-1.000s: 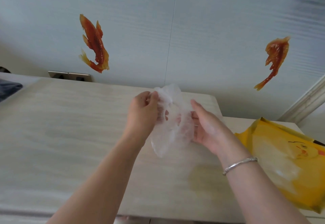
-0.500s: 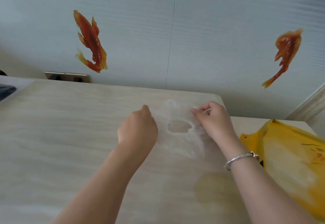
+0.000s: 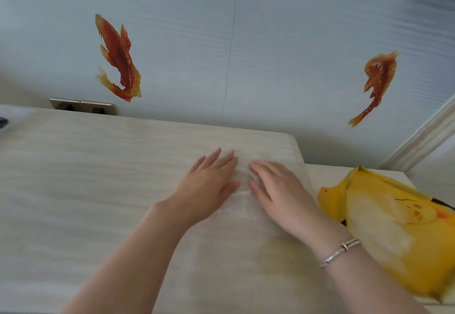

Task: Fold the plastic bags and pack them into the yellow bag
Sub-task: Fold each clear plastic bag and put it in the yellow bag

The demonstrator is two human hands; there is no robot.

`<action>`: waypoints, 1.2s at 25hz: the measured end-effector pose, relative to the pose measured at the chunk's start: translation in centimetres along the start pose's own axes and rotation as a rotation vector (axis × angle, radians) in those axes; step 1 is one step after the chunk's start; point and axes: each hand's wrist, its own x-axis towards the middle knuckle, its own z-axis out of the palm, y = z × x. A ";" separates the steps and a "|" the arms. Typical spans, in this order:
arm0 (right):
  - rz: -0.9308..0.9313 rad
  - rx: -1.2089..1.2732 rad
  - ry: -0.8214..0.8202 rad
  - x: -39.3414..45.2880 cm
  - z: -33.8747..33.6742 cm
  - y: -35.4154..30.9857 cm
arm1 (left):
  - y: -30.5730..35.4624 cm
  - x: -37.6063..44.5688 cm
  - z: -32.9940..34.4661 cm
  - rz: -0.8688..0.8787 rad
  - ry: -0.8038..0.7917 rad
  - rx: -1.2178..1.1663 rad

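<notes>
Both hands, left hand point(image 3: 209, 185) and right hand point(image 3: 278, 190), press flat-fingered, grasping nothing, on the clear plastic bag point(image 3: 242, 205) near the counter's point(image 3: 73, 178) far right corner, likely smoothing it for folding; the yellow bag point(image 3: 394, 227) waits alongside.

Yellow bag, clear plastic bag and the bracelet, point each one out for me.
yellow bag point(image 3: 398, 230), head view, on its printed front face.
clear plastic bag point(image 3: 242, 206), head view, on the wrinkled patch between the two hands.
bracelet point(image 3: 341, 252), head view, on the silver band at the right wrist.

Yellow bag point(image 3: 406, 247) — right edge cut off
</notes>
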 end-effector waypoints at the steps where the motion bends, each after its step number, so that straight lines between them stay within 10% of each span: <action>1: 0.009 -0.025 -0.079 -0.2 0.3 0.4 | 0.0 -0.1 0.1 -0.034 -0.039 0.030; 6: 0.041 -0.113 -0.284 -0.5 0.3 1.5 | 0.5 -0.7 -0.4 -0.132 -0.141 0.061; 15: -0.071 0.119 -0.001 -3.1 -2.6 1.0 | 1.3 -2.3 -2.2 -0.127 0.158 -0.117; 30: 0.113 0.328 0.091 -3.3 -1.3 -0.3 | 2.6 -5.6 -2.7 -0.128 0.039 -0.050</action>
